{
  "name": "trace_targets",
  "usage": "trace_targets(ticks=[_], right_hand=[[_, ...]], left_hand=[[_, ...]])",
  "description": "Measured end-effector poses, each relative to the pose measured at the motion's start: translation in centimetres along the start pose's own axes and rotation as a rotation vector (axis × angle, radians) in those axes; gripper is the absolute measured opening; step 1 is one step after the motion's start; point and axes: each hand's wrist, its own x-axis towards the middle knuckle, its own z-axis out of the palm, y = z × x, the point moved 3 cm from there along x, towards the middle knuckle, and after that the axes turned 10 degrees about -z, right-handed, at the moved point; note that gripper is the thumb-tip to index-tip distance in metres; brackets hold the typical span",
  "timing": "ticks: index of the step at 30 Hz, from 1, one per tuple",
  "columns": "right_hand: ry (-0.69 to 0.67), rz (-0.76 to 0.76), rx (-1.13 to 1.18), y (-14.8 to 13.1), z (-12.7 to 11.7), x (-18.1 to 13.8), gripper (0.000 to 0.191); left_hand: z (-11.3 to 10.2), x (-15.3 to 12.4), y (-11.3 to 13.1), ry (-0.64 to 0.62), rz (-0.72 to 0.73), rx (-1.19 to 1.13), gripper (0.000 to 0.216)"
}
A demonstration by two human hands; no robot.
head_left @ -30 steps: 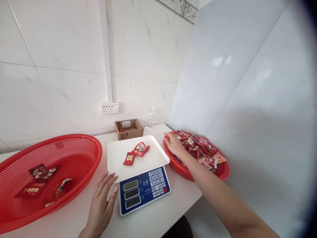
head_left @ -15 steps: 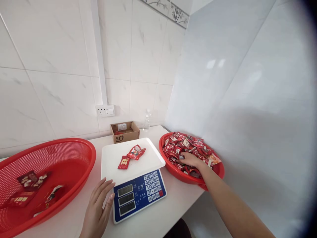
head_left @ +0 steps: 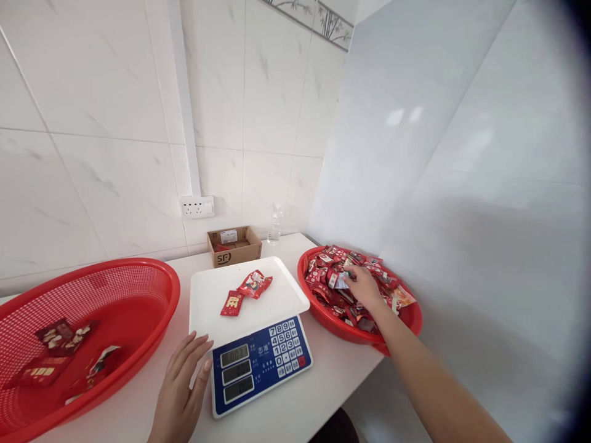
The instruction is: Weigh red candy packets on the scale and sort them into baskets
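Observation:
My right hand [head_left: 364,287] is over the right red basket [head_left: 318,317], its fingers pinched on a small snack packet [head_left: 340,281] whose pale side shows. Beneath and around it, many red snack packets [head_left: 323,292] fill that basket. My left hand [head_left: 181,384] is held with fingers spread at the left edge of a digital scale [head_left: 258,400], holding nothing. On the scale's white pan [head_left: 207,295] lie two red packets: a flat one [head_left: 231,303] and a puffier one [head_left: 255,284], touching at their edges.
A larger red basket [head_left: 157,271] with several packets at its bottom stands on the left. Behind the scale are a small cardboard box [head_left: 237,253] and a clear plastic bottle [head_left: 274,226]. Tiled wall [head_left: 133,184] closes off the back, and a smooth panel rises on the right.
My right hand has lifted slightly out of the pile, with a pale-sided packet now showing at its fingertips. My left hand and the packets on the pan stay put.

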Motion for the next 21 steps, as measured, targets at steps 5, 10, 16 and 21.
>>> trace_targets(ticks=[5,10,16,21], right_hand=[[-0.399,-0.125,0.275,-2.0,0.0,-2.4,0.026],[-0.707,-0.136,0.278,-2.0,0.3,-4.0,0.043],[-0.597,-0.183,0.110,-2.0,1.8,-3.5,0.045],[-0.286,-0.086,-0.141,-1.4,1.7,-2.9,0.037]], left_hand=[[-0.2,0.1,0.0,-0.001,0.005,0.035,0.027],[-0.2,0.2,0.3,0.006,0.020,0.031,0.027],[-0.1,0.2,0.3,-0.002,0.014,0.030,0.027],[-0.1,0.1,0.0,-0.008,-0.011,0.010,0.027]])
